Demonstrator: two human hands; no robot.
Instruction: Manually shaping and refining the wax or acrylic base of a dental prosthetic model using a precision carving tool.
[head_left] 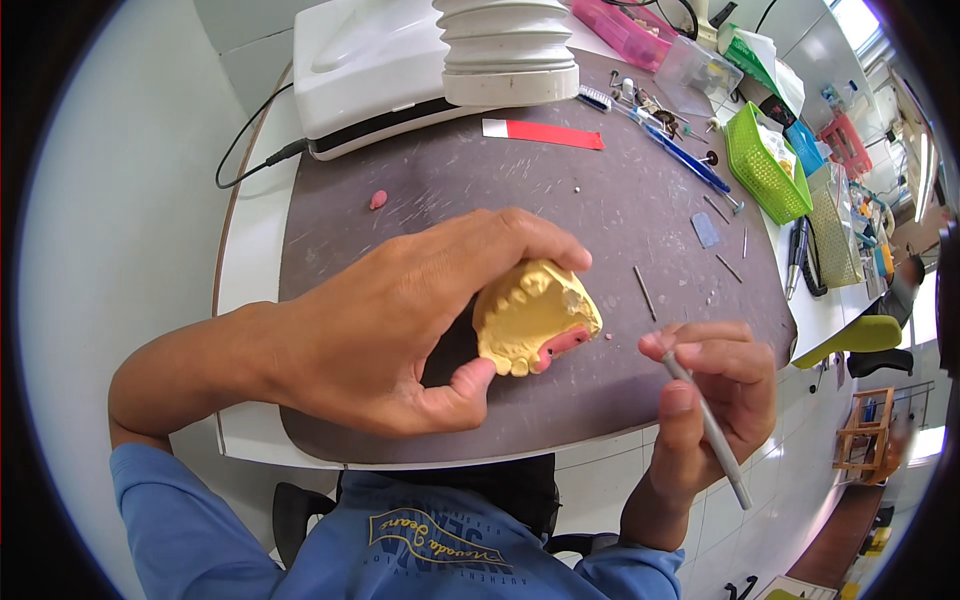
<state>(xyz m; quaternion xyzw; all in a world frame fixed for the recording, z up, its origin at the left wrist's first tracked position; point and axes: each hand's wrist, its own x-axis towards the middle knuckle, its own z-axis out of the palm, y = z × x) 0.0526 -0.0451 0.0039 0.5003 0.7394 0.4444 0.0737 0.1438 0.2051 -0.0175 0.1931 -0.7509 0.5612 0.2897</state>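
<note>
My left hand [385,320] grips a yellow plaster dental cast [512,322] between thumb and fingers, above the brown mat. Molded teeth line its rim, and a pink gum-coloured patch [563,345] with small dark spots covers one side. To the right of the cast, and apart from it, my right hand [735,395] pinches a slim grey metal hand tool [712,432]. The tool's lower end slants toward me; whatever working tip it has is hidden at my fingertips.
On the scratched mat [400,190] lie a pink lump [378,200], a red-and-white strip [555,135], a thin metal rod [645,292] and several small tools. A white machine [375,70] and ribbed hose [510,50] stand behind. A green basket [757,165] sits at right.
</note>
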